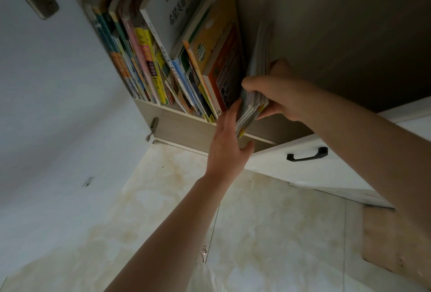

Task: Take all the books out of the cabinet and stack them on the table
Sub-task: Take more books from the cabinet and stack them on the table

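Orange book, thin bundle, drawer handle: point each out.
orange book [227, 70], head view, front cover.
thin bundle [260, 54], head view, upper page edges.
drawer handle [307, 154], head view, middle of bar.

Open gap right of leaning books [177, 58]

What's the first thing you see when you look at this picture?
First, the two hands at the middle: the right hand grips a thin bundle of books at the cabinet's right end, and the left hand lies flat against it. Next, the colourful row of books leaning in the cabinet.
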